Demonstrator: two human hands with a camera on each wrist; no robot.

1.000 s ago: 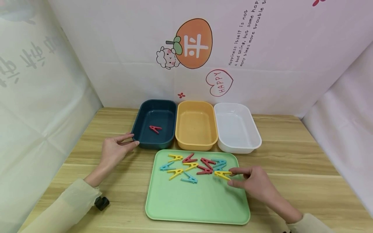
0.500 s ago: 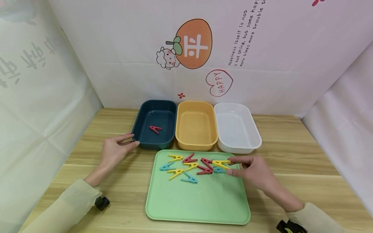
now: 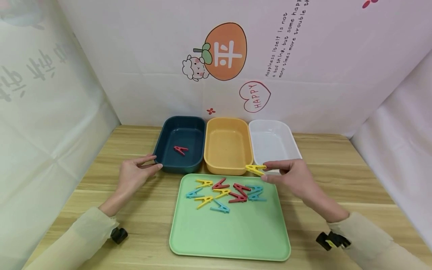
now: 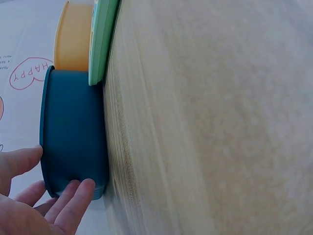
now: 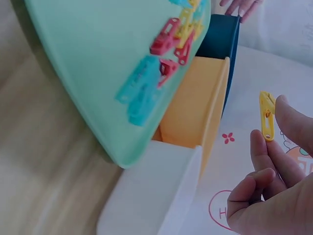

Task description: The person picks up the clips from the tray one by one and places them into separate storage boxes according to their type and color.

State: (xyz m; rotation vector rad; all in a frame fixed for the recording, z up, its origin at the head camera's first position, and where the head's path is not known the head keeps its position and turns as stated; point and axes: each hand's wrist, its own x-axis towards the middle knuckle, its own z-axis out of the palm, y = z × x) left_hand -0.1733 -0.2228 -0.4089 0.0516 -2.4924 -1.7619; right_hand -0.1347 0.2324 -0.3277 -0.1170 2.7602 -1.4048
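Note:
My right hand point(image 3: 297, 180) pinches a yellow clothespin point(image 3: 255, 169) between thumb and fingertips, held over the front of the yellow bin point(image 3: 228, 170) and white bin point(image 3: 298, 152). In the right wrist view the thumb presses one side of the clothespin point(image 5: 267, 117). My left hand point(image 3: 135, 174) touches the front left corner of the dark teal bin point(image 3: 179, 168) with fairly straight fingers. The left wrist view shows its thumb at the rim and its fingers along the outer wall point(image 4: 73, 132). A red clothespin point(image 3: 180, 150) lies inside that bin.
A light green tray point(image 3: 229, 234) sits in front of the bins, with red point(image 3: 237, 197), yellow point(image 3: 204, 183) and blue clothespins point(image 3: 221, 206) grouped toward its far side. The three bins stand side by side near a printed white backdrop point(image 3: 152, 82) on the wooden table point(image 3: 337, 165).
My right hand has lifted the yellow clothespin off the tray's right side and carried it away from me to the bins' front edge. The left hand has stayed at the teal bin.

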